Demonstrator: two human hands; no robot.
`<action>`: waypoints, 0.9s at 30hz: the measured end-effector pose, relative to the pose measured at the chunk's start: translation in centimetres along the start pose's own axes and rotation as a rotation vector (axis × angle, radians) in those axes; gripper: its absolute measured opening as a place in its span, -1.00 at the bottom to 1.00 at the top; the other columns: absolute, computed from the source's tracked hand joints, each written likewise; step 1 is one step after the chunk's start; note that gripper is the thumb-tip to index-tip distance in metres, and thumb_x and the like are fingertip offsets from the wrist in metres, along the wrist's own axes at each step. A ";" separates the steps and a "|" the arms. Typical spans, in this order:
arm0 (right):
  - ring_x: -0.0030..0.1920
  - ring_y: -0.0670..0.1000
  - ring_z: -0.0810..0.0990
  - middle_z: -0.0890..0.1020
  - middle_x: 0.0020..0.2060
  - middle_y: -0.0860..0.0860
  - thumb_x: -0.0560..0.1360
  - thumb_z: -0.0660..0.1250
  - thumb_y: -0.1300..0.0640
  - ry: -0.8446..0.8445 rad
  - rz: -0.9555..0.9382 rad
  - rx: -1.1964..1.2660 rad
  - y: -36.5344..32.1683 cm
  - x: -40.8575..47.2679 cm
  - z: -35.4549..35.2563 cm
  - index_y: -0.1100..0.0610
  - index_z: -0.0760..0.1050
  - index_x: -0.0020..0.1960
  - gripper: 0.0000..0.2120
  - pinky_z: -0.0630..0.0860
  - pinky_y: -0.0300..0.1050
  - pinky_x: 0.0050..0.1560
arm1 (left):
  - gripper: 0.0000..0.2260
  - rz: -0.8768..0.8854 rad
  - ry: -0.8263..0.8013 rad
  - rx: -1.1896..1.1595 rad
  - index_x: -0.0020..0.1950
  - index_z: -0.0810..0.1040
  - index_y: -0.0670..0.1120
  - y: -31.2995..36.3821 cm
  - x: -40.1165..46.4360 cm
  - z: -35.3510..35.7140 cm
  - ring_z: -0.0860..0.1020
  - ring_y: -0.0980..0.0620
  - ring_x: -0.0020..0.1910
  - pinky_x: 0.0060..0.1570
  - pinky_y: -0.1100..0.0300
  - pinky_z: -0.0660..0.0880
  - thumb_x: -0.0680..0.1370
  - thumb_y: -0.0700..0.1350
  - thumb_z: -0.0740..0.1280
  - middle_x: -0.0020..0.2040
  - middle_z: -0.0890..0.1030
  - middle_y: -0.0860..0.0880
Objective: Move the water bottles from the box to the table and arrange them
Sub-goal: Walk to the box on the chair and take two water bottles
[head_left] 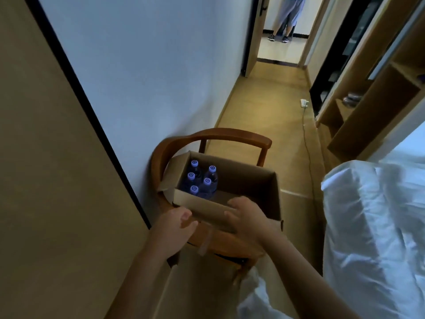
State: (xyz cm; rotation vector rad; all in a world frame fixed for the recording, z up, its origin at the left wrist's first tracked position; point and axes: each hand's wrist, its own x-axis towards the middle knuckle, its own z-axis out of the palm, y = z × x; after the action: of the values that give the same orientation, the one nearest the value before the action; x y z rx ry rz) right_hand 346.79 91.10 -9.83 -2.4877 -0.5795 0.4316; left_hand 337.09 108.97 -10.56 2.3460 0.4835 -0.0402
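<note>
A: Where are your hands against the box [253, 180]?

B: Your left hand [174, 229] sits at the near left corner, fingers loosely curled against the outside of the near wall. Blur hides whether they actually grip it, so you cannot tell more than touching.

A: And the other one?

B: Your right hand [243, 215] lies over the near rim towards the middle, fingers spread and bent down across the cardboard edge. It has hold of no bottle; whether it clamps the rim is not clear.

A: Where are the bottles [201, 179] from your fingers?

B: Five of them stand upright, purple caps up, packed in the far left corner of the box. They sit beyond your fingertips: the nearest cap is just past the near wall, between your two hands and a little further in. Neither hand touches one. The right half of the box shows bare cardboard floor.

A: What carries the box?

B: It rests on the seat of a wooden chair [213, 134] with a curved back, set against the white wall [138, 77]. A bed [379, 215] with white sheets lies just to your right, and a person [287, 17] stands in the doorway well down the corridor
</note>
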 end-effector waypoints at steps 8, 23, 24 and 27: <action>-0.10 -0.26 0.39 0.42 -0.05 -0.20 0.52 0.28 0.06 -0.205 -0.195 -0.020 4.8 17.7 1.9 -0.03 0.47 0.13 -0.82 0.25 -0.38 -0.05 | -0.79 -0.199 0.083 0.008 0.17 0.50 0.04 2.2 10.9 2.5 0.46 0.14 -0.02 -0.06 0.24 0.37 0.56 0.04 0.27 0.10 0.55 0.06; 0.37 0.12 0.33 0.32 0.36 0.13 0.56 0.23 0.14 -0.549 -0.171 -0.221 8.0 29.6 10.8 0.13 0.23 0.42 -0.54 0.30 -0.06 0.30 | -0.76 -0.593 0.042 -0.126 0.21 0.45 0.16 1.7 15.1 6.7 0.42 0.27 0.05 -0.04 0.38 0.31 0.55 0.09 0.25 0.09 0.44 0.24; 0.33 0.10 0.37 0.37 0.33 0.12 0.56 0.23 0.16 -0.512 -0.195 -0.241 8.2 29.7 11.0 0.13 0.27 0.38 -0.59 0.33 -0.08 0.27 | -0.75 -0.586 0.042 -0.127 0.22 0.45 0.15 1.8 15.2 6.8 0.41 0.28 0.04 -0.06 0.39 0.30 0.55 0.08 0.25 0.08 0.42 0.25; 0.16 0.04 0.49 0.49 0.17 0.08 0.56 0.21 0.17 -0.441 -0.279 -0.292 8.0 30.0 10.5 0.12 0.39 0.20 -0.78 0.40 -0.15 0.13 | -0.75 -0.555 0.044 -0.104 0.23 0.46 0.12 1.9 15.8 6.8 0.41 0.28 0.04 -0.01 0.38 0.32 0.55 0.07 0.26 0.12 0.47 0.19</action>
State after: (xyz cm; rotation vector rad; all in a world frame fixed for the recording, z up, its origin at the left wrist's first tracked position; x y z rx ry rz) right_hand 370.55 104.16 -28.20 -2.5321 -1.2241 0.8435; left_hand 353.18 108.36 -16.87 2.0494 1.1159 -0.2165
